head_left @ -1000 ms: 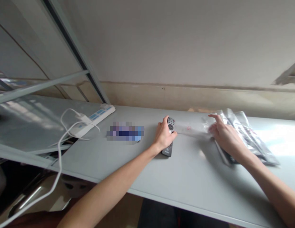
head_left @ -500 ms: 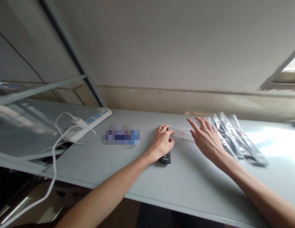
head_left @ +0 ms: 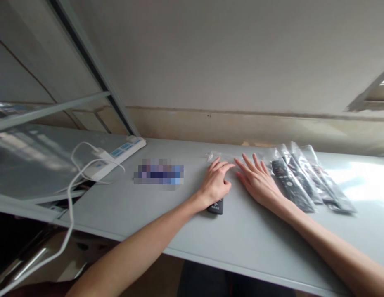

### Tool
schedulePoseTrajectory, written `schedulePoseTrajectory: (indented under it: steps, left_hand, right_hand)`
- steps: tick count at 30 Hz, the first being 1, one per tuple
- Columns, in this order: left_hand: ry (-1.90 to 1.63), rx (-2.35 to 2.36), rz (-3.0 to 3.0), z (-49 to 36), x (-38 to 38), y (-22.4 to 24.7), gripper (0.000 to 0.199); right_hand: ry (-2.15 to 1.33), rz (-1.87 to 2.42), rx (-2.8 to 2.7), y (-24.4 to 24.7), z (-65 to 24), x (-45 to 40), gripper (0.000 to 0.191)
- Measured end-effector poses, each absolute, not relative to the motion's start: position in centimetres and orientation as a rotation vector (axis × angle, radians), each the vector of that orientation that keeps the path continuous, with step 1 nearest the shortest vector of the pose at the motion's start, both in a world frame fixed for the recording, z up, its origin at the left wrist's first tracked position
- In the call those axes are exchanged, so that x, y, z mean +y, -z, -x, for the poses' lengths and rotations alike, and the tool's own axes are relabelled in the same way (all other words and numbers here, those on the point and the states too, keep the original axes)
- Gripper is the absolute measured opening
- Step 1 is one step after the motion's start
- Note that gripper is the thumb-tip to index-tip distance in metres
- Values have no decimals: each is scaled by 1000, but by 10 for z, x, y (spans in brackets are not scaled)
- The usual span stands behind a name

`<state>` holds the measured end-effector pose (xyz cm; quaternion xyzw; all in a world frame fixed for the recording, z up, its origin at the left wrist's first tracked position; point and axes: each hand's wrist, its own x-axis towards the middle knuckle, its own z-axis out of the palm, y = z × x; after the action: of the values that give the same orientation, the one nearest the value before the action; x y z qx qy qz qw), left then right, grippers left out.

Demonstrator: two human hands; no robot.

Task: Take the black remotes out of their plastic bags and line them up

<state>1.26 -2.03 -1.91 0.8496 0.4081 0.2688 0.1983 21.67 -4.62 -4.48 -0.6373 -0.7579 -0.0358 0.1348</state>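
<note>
A black remote control (head_left: 215,207) lies on the grey desk, most of it hidden beneath my left hand (head_left: 214,184). That hand's fingers are stretched out, the index finger pointing right and the thumb apart from it. Beside it, my right hand (head_left: 257,179) is open, its fingers spread flat at a clear plastic bag (head_left: 213,156). The bag stretches behind both hands and is partly covered by them. Just right of my right hand lie several black remote controls in clear bags (head_left: 292,185), side by side and slanted.
A white power strip (head_left: 116,159) with a plugged-in white cable (head_left: 70,210) lies at the left by a metal frame (head_left: 96,62). A blurred-out blue and purple item (head_left: 159,174) rests on the desk (head_left: 142,218) left of my hands. A wall runs along the back.
My right hand has come down and left, closer to my left hand. The clear bag has shifted back and left, behind the hands. My left index finger has straightened out.
</note>
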Motion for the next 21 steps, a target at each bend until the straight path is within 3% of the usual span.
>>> schedulePoseTrajectory:
  steps: [11, 15, 21]
  left_hand:
    - [-450, 1284, -2466, -7, -23, 11, 75]
    - [-330, 1301, -2447, -5, -23, 6, 65]
    - [-339, 1366, -2454, -5, -24, 7, 65]
  right_hand:
    - [-55, 1777, -2275, 46, -222, -48, 59]
    - [105, 1850, -2179, 42, -222, -53, 58]
    - [175, 1993, -2191, 40, -227, -57, 59]
